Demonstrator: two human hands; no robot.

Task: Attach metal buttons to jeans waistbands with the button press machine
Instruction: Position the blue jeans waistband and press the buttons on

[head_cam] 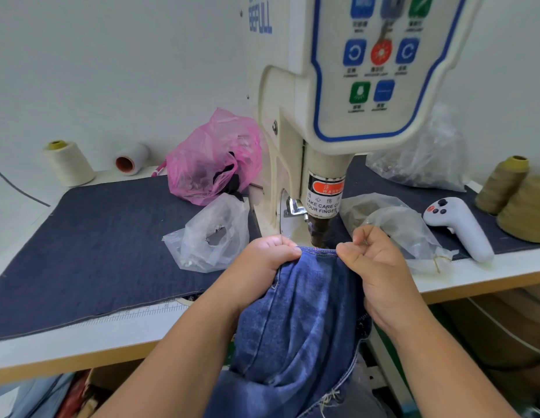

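A pair of blue jeans hangs from the table edge down toward me. Its waistband is stretched flat right under the dark punch head of the cream button press machine. My left hand pinches the waistband on the left of the punch. My right hand pinches it on the right. Both hands sit a few centimetres from the punch. Any button under the punch is hidden.
A dark denim mat covers the table. A clear bag and a pink bag lie left of the machine, more clear bags right. A white handheld controller and thread cones stand at right, two spools at the back left.
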